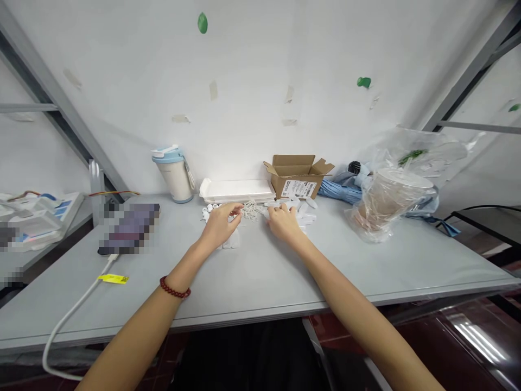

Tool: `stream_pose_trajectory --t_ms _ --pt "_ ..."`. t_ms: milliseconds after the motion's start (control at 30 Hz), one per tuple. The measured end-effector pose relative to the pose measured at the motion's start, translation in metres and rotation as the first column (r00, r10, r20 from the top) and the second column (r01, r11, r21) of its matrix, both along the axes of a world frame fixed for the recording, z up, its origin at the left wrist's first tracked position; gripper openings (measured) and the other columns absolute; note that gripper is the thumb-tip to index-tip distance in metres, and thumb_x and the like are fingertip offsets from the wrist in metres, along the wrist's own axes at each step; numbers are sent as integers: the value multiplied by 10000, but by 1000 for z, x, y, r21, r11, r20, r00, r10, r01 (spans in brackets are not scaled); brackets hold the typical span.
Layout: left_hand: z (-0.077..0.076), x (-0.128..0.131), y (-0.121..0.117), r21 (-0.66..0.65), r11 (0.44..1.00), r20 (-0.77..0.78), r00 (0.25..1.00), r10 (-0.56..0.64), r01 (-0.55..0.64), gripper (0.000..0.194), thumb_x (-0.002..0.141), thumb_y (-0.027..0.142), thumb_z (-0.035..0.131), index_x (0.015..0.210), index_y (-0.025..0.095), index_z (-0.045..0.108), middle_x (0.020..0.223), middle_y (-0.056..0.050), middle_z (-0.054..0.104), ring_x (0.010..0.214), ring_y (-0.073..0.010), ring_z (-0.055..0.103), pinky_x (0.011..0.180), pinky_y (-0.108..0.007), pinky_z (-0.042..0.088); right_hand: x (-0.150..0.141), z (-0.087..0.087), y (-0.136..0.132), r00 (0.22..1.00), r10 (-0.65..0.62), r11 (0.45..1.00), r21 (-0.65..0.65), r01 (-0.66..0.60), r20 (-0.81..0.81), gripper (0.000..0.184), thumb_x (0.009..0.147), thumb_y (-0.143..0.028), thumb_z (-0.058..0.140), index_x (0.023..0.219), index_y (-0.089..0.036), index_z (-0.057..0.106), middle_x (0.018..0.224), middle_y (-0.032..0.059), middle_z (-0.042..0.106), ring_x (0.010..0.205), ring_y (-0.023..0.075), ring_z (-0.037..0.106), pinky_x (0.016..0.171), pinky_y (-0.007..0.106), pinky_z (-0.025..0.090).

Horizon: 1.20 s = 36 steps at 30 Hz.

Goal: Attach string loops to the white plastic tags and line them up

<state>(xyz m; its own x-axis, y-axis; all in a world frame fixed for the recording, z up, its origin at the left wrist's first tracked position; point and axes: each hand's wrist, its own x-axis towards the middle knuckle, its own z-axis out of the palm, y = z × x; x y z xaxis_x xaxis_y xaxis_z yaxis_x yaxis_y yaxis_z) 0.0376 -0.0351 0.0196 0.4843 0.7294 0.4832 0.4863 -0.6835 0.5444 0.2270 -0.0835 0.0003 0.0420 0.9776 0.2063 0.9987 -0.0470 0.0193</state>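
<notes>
Translucent, pale plastic pieces (pixel 308 218) are spread on the flat grey tabletop (pixel 252 282), at two o'clock from the bare right hand (pixel 284 221), whose fingers are bent downward; on the bare left hand (pixel 222 224), curled fingers are held narrowly apart from the thumb; whether anything is gripped by either cannot be told; thin, white, tangled cords (pixel 251 210) are seen at the left hand's two o'clock.

White on the cords (pixel 253 210), mid-frame; cream and light blue on the tumbler (pixel 175 178), left of centre; brown on the carton (pixel 299 177), right of centre; dark red on the bracelet (pixel 174 294), lower left.
</notes>
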Motion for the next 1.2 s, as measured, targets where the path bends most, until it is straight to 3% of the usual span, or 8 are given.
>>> stream_pose_trajectory --t_ms 133,233,367,467,533,700,967,1200 --pt "1 0 -1 55 998 -36 999 -4 6 226 818 253 470 913 185 663 945 -54 715 862 -198 635 817 -351 496 -1 1 2 998 -45 998 34 47 -50 325 824 -11 395 1075 -86 587 1063 217 636 1092 331 490 883 483 340" --pt "2 0 -1 75 997 -33 999 19 -16 228 820 233 465 914 193 668 940 -48 716 865 -202 634 824 -358 494 -1 4 3 972 -74 989 112 101 -223 299 881 -76 390 1119 -103 570 1126 191 621 1111 308 491 883 442 357" --pt "2 0 -2 90 994 56 997 60 -65 250 826 207 453 963 188 663 961 -41 714 852 -182 644 842 -340 497 -4 4 4 851 129 970 242 -2 -510 294 886 -169 470 1162 -127 562 1072 127 658 1019 231 558 867 355 404" --pt "3 0 -2 85 994 107 992 63 -72 233 830 210 463 942 185 666 972 -44 713 846 -178 649 843 -334 503 -12 2 3 726 304 941 316 -125 -617 284 869 -210 509 1137 -153 583 1027 89 676 915 182 597 821 309 438" --pt "3 0 -1 74 995 111 992 55 -63 214 829 218 473 908 186 670 966 -46 715 850 -180 649 836 -332 508 -16 1 1 676 341 934 318 -164 -654 274 864 -228 517 1119 -160 593 1021 77 680 899 171 605 790 293 447" --pt "6 -1 -3 15 1000 48 999 10 -11 197 819 236 499 896 188 674 946 -44 714 872 -186 640 813 -331 509 -13 6 0 673 270 949 308 -66 -688 261 839 -198 528 1080 -133 604 1001 88 684 850 170 608 784 304 447" --pt "-3 13 -24 -5 941 -245 912 -328 337 207 836 297 569 942 165 688 965 -79 683 985 -232 573 895 -374 462 0 12 2 661 224 933 354 68 -716 241 820 -214 537 1044 -144 593 905 64 682 777 165 598 754 303 456" --pt "-15 35 -40 -2 954 -378 883 -277 299 212 837 327 593 871 146 696 889 -95 661 1006 -271 512 871 -388 465 -7 2 4 698 301 917 399 -24 -650 244 807 -215 531 1035 -162 597 923 67 676 786 178 600 744 315 464"
